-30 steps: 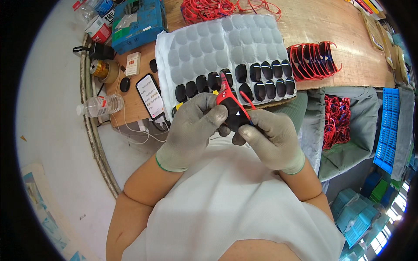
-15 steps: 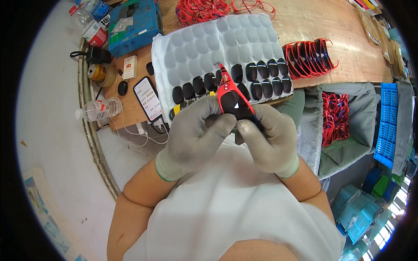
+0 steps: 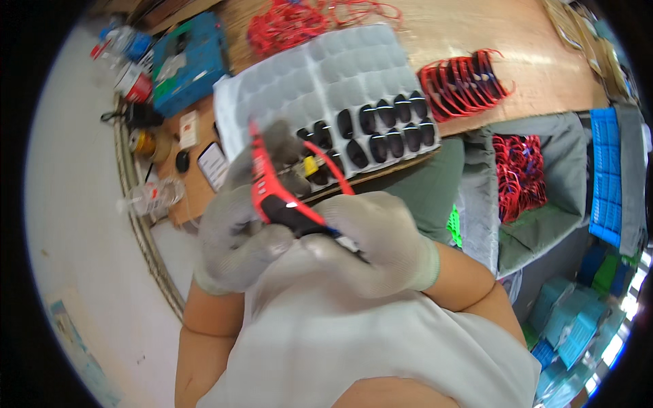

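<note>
Red-framed sunglasses (image 3: 271, 189) with dark lenses are held between my hands in front of my body, tilted, with both red temples pointing away from me. My left hand (image 3: 235, 234), in a grey knit glove, is closed on the left part of the frame, its thumb by the lens; its upper fingers are smeared by motion. My right hand (image 3: 377, 238), gloved alike, pinches the right end of the frame, covering part of it. Just beyond my hands lies a white moulded tray (image 3: 299, 75), with loose dark lenses (image 3: 386, 112) in its near rows.
Red sunglasses (image 3: 462, 85) stand in a row right of the tray. A heap of red frames (image 3: 286, 27) lies behind it. More red frames fill a grey-lined bin (image 3: 564, 183) at right. A phone (image 3: 213, 166), bottle (image 3: 156, 197) and blue case (image 3: 190, 64) are at left.
Both hands have moved left and slightly down with the sunglasses. The sunglasses have turned, and a second temple now shows. The whole view has shifted a little.
</note>
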`<action>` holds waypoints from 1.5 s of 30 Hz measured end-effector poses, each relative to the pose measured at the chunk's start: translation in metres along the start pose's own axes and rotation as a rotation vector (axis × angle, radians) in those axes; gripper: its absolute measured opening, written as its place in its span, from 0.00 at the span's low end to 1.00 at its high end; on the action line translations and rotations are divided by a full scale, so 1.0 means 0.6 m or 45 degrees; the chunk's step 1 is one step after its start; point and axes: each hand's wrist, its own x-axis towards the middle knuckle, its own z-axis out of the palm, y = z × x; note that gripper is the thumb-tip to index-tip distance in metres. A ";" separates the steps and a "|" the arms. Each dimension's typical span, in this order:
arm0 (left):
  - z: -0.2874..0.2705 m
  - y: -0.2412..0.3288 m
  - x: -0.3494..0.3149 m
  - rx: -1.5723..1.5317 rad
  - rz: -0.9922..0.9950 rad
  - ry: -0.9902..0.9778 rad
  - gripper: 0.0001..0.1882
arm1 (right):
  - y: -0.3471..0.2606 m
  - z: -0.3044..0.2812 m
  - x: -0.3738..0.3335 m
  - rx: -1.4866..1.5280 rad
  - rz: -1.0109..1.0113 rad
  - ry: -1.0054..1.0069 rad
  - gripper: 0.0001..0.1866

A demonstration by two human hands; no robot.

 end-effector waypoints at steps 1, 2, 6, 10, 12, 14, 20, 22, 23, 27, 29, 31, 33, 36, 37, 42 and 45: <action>0.005 -0.002 0.006 0.019 -0.029 0.023 0.22 | 0.008 -0.006 0.003 0.106 0.039 0.008 0.07; 0.010 -0.006 0.011 0.044 -0.058 0.051 0.22 | 0.020 -0.012 0.005 0.107 0.057 0.004 0.07; 0.042 -0.024 0.074 -0.017 -0.150 0.062 0.19 | 0.069 -0.050 0.013 0.246 0.222 0.071 0.06; 0.044 -0.094 0.145 0.153 -0.171 0.025 0.14 | 0.169 -0.129 0.002 -0.361 -0.207 0.348 0.13; 0.038 -0.130 0.158 0.459 -0.201 0.023 0.13 | 0.206 -0.262 0.015 -0.835 -0.048 0.434 0.13; 0.014 -0.177 0.169 0.786 -0.014 -0.112 0.13 | 0.297 -0.425 0.011 -1.252 0.376 0.728 0.10; -0.142 -0.323 0.394 0.726 -0.390 0.425 0.24 | 0.421 -0.591 -0.038 -1.247 0.867 0.362 0.16; -0.238 -0.421 0.427 0.645 -0.737 0.541 0.21 | 0.417 -0.566 -0.021 -1.058 0.835 0.305 0.17; -0.239 -0.440 0.445 0.595 -0.924 0.464 0.17 | 0.421 -0.565 -0.022 -1.009 0.829 0.328 0.18; -0.225 -0.450 0.447 0.097 -1.174 0.521 0.10 | 0.407 -0.563 -0.019 -0.922 0.921 0.356 0.19; -0.208 -0.416 0.447 0.051 -1.125 0.546 0.08 | 0.385 -0.561 -0.006 -0.883 0.992 0.349 0.20; -0.218 -0.393 0.443 -0.044 -1.091 0.631 0.07 | 0.370 -0.549 0.004 -1.106 0.916 0.457 0.20; -0.247 -0.376 0.432 -0.236 -0.917 0.730 0.08 | 0.323 -0.505 0.018 -1.108 0.866 0.693 0.19; -0.246 -0.287 0.391 -0.385 -0.466 0.789 0.09 | 0.277 -0.402 0.019 -1.211 0.468 0.759 0.12; -0.224 -0.252 0.382 -0.322 -0.402 0.814 0.09 | 0.280 -0.359 0.008 -1.178 0.263 0.705 0.09; -0.107 -0.148 0.241 0.146 -0.358 0.679 0.10 | 0.255 -0.204 0.024 -1.332 0.474 0.364 0.10; -0.052 -0.141 0.089 0.323 -0.247 0.066 0.09 | 0.259 -0.197 0.014 -1.327 0.736 0.246 0.12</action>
